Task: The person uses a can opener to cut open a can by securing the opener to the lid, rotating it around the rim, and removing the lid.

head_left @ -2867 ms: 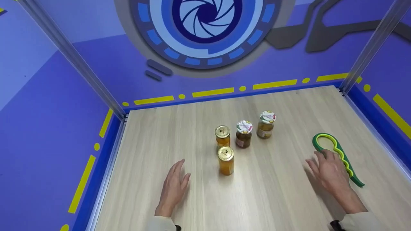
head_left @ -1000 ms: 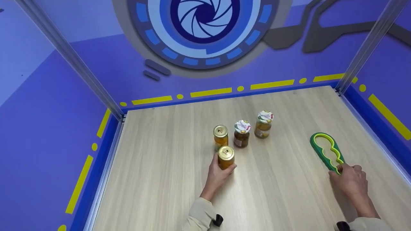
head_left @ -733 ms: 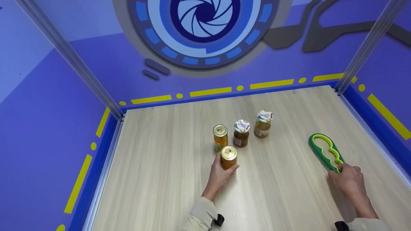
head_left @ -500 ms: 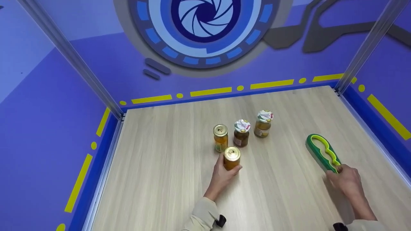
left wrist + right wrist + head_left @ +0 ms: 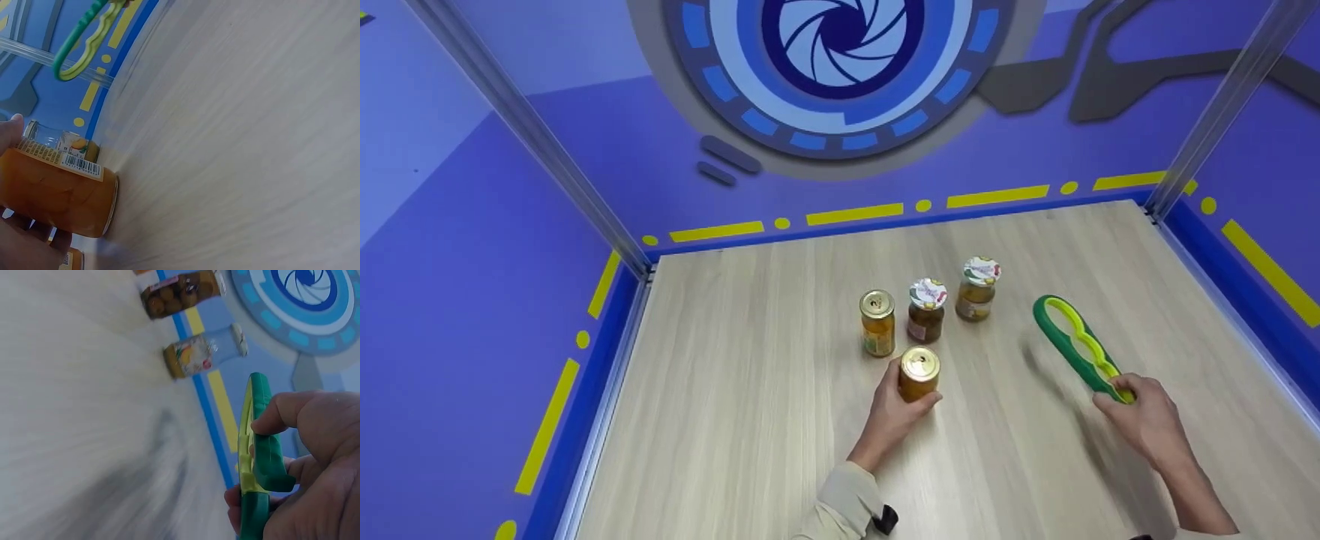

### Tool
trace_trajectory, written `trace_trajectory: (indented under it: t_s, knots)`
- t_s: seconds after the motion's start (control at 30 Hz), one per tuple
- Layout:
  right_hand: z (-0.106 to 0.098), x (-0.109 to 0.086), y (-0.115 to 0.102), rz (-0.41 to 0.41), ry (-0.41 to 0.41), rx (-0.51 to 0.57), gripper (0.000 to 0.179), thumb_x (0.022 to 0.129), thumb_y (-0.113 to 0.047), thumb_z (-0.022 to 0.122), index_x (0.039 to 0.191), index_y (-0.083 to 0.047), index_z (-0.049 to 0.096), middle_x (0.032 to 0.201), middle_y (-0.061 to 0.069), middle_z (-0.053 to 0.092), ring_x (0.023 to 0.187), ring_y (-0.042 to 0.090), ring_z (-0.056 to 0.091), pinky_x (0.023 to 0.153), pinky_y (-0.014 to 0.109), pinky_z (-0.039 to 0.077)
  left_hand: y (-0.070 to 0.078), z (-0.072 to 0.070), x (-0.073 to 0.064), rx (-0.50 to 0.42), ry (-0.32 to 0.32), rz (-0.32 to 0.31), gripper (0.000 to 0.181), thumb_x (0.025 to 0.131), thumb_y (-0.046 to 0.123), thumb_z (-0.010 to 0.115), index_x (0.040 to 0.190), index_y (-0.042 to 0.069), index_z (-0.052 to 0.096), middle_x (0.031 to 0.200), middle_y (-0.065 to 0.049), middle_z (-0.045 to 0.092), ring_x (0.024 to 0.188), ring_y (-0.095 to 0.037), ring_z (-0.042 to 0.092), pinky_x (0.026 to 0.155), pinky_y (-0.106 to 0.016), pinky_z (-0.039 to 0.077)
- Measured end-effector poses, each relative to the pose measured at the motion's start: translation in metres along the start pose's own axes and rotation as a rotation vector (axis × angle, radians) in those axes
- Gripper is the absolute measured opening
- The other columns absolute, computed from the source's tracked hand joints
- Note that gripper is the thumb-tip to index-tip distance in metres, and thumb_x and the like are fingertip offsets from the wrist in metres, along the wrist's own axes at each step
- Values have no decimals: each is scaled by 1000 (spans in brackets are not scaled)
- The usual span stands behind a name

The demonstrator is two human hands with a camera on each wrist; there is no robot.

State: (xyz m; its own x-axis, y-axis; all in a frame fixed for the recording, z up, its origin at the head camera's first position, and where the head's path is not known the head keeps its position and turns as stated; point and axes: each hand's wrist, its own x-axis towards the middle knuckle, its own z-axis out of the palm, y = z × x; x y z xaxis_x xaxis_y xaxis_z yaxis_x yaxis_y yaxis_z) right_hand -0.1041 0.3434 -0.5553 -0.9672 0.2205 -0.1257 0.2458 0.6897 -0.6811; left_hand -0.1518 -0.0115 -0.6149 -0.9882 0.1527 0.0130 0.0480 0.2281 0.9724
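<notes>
"Two hands occupied?"

"Yes: left hand (image 5: 894,409) curled round the amber jar (image 5: 920,373), right hand (image 5: 1147,421) pinching the green tool (image 5: 1067,348), three o'clock from it."

"Handling?"

"Jar's probably heavy, slick, breakable; grip its middle. Tool seems light, stiff; hold the narrow end."

"Obstacles?"

"Its twin (image 5: 878,330), eleven o'clock; dark jar (image 5: 925,319), twelve; pale jar (image 5: 976,296), one."

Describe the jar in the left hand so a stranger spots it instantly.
Start at the wooden table and look around its middle. Find the frontmost jar, orange with a gold lid. The left hand grips it, while the other gold-lidded jar stands untouched behind.
</notes>
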Motion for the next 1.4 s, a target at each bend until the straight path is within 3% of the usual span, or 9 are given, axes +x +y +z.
trace_trajectory:
  t_s: [0.17,0.63,0.9,1.13,1.4]
  knots:
    - [7,-9,-23,-90,3,-10,36,93,-18,68,114,11,64,111,26,57,96,34,55,73,36,46,2,2,0,6,-13,-9,70,89,17,83,146,6,45,143,-9,55,135,-28,50,115,-51,37]
    - [31,-32,-77,-267,-5,50,23,88,-10,73,108,0,69,122,19,58,104,32,58,84,41,48,5,11,-2,-17,-79,-63,69,89,21,83,146,13,45,142,-3,54,134,-24,50,115,-50,38]
    - [47,-38,-95,-292,-75,55,15,87,-8,74,100,-5,69,122,15,57,108,33,58,89,47,51,6,16,-4,-26,-98,-86,67,91,22,82,147,17,45,143,1,54,134,-22,50,116,-49,38]
    - [56,-42,-105,-295,-120,43,11,86,-9,73,96,-10,68,128,14,55,113,33,59,92,51,53,6,19,-5,-30,-115,-69,63,93,21,80,146,18,45,143,3,53,135,-18,50,117,-46,36]
    - [61,-43,-112,-340,-133,44,12,86,-8,73,97,-11,68,126,12,56,110,31,58,91,50,53,8,22,-8,-31,-124,-27,68,93,30,80,150,20,44,148,5,52,139,-14,47,119,-45,33]
